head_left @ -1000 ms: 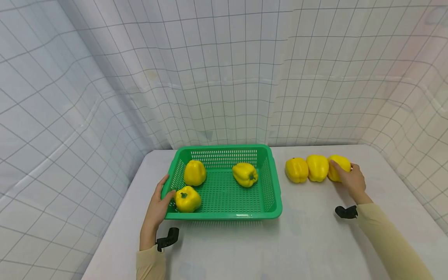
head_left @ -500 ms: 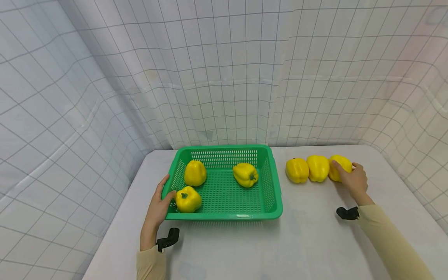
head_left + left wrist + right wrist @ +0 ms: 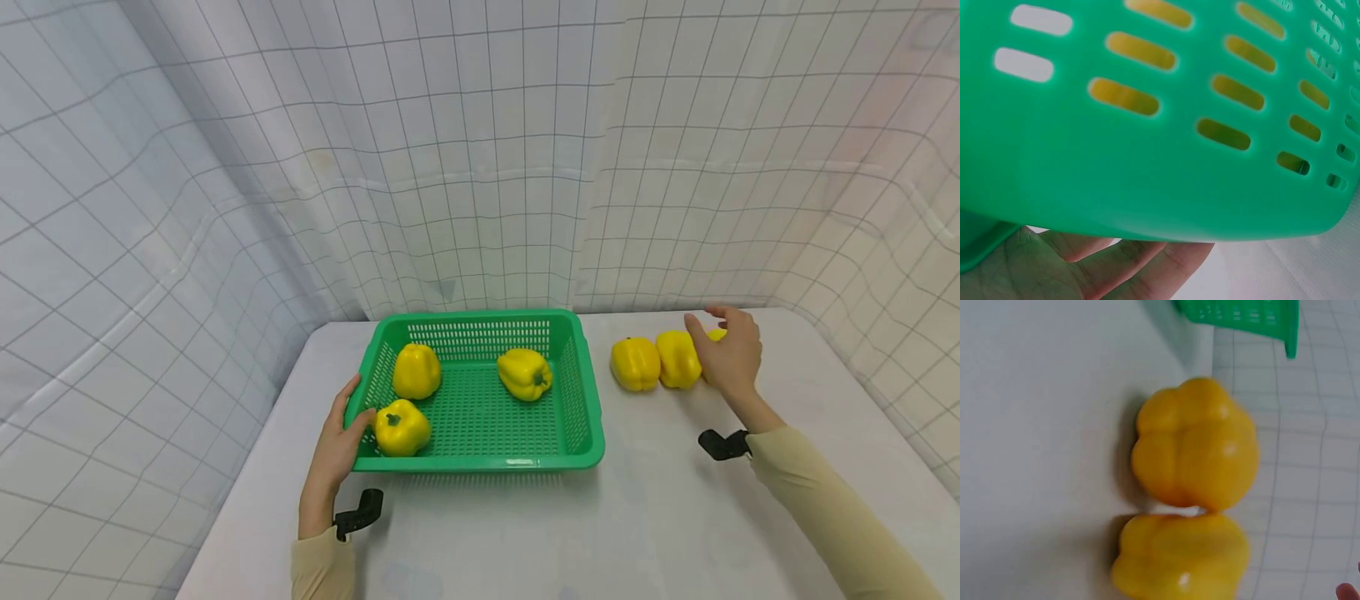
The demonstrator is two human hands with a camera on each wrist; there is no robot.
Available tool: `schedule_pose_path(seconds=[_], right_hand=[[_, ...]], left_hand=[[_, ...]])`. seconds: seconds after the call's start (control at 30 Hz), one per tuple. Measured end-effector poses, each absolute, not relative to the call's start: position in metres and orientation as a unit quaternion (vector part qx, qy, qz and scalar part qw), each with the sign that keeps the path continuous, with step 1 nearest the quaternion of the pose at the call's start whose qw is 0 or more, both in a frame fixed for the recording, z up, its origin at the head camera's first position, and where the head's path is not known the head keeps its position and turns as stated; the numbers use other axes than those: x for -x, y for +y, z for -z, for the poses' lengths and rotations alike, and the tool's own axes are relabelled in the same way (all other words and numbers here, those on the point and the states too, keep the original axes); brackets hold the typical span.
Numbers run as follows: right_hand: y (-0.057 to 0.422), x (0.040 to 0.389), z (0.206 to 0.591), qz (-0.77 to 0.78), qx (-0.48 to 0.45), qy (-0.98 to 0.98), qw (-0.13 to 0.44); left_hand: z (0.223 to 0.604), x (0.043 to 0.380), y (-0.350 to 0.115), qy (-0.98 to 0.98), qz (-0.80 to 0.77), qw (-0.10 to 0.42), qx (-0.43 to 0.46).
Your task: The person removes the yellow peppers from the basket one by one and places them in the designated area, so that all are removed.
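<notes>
My left hand (image 3: pixel 336 446) grips the left side of a green plastic basket (image 3: pixel 480 463), thumb over the rim and fingers along the outer wall. Inside lie three yellow bell peppers: one at the back left (image 3: pixel 417 372), one at the front left near my thumb (image 3: pixel 402 427), one toward the right (image 3: pixel 524 374). On the table to the right stand three more in a row: a left pepper (image 3: pixel 635 364), a middle pepper (image 3: pixel 678 360) and a right pepper (image 3: pixel 717 334), mostly hidden behind my right hand (image 3: pixel 731 354). That hand is raised over it, fingers loosely bent and holding nothing.
A white table (image 3: pixel 525 533) carries everything. White grid-patterned curtains (image 3: pixel 480 167) hang behind it and along both sides. A black wrist mount (image 3: pixel 360 515) juts from the left wrist, another black mount (image 3: pixel 723 445) from the right.
My right hand has come off the right-hand bell pepper, moving up and slightly left over it. The peppers in the row stay put. My left hand keeps its hold on the basket.
</notes>
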State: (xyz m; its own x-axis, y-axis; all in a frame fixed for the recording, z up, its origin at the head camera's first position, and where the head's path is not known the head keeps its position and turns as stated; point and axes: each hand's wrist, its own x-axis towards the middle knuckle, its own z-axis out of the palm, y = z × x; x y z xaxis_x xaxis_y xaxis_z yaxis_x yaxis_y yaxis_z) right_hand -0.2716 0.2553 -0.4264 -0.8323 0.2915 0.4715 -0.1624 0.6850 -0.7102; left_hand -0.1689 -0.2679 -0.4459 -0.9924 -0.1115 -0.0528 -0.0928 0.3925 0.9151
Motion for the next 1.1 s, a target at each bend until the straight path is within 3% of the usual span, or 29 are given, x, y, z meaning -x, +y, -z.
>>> schedule_pose_path(seconds=[0.13, 0.53, 0.83, 1.1], right_hand=[[0.224, 0.272, 0.405, -0.391, -0.053, -0.886, 0.242], [0.127, 0.283, 0.364, -0.270, -0.234, -0.934, -0.011], [0.079, 0.304, 0.370, -0.183, -0.249, -0.939, -0.148], [0.048, 0.313, 0.389, -0.112, -0.175, -0.957, -0.201]], left_hand=[[0.445, 0.169, -0.268, -0.835, 0.547, 0.010, -0.061], [0.445, 0.172, -0.268, -0.835, 0.547, 0.009, -0.062], [0.444, 0.171, -0.268, -0.835, 0.546, 0.007, -0.062], [0.444, 0.168, -0.266, -0.831, 0.552, 0.004, -0.065]])
